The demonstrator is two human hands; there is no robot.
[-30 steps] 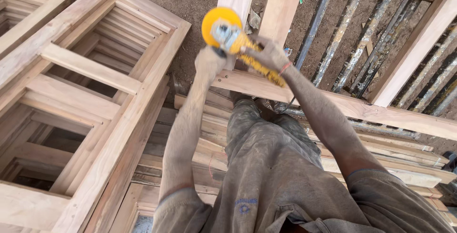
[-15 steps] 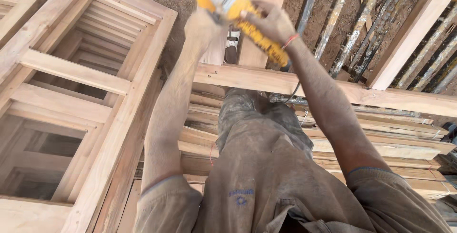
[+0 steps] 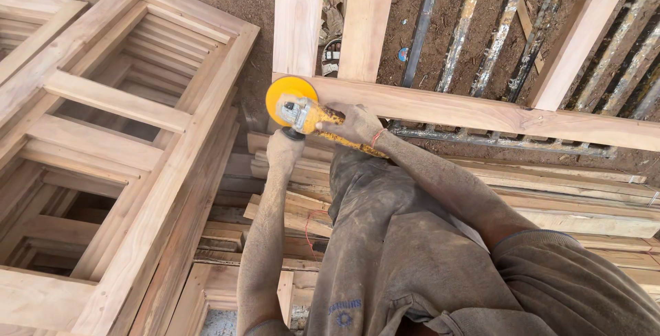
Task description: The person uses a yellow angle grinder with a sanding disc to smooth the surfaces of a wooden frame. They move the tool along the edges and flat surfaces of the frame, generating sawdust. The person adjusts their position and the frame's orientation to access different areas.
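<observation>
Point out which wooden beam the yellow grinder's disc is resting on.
The horizontal beam, running rightward from the grinder. The two upright beams start beyond it; the slanted beam lies far right. Both hands grip the grinder.

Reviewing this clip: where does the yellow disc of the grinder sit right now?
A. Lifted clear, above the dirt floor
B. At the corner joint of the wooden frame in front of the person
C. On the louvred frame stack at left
B: the grinder disc lies at the joint of the wooden frame, with the right hand on its body and the left hand on the side handle.
</observation>
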